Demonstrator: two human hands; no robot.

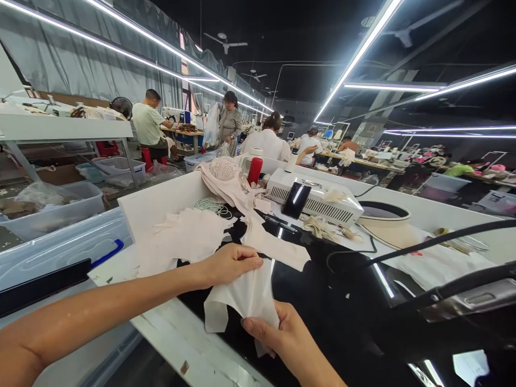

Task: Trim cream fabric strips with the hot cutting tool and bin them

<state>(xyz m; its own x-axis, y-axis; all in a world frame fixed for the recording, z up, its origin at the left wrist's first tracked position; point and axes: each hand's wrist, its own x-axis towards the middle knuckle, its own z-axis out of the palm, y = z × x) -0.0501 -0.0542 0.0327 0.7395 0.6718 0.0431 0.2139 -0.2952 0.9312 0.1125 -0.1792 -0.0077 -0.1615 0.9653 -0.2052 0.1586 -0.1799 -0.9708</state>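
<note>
Head view, white fabric (246, 293) between both hands (231, 263)

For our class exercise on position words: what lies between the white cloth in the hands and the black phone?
The head view shows a pale pink fabric strip between the white cloth and black phone, plus a slim dark item.

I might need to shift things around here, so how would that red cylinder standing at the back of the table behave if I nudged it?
The red cylinder looks taller than wide, so it could tip. Its sides look rounded, so it would probably roll once down.
</note>
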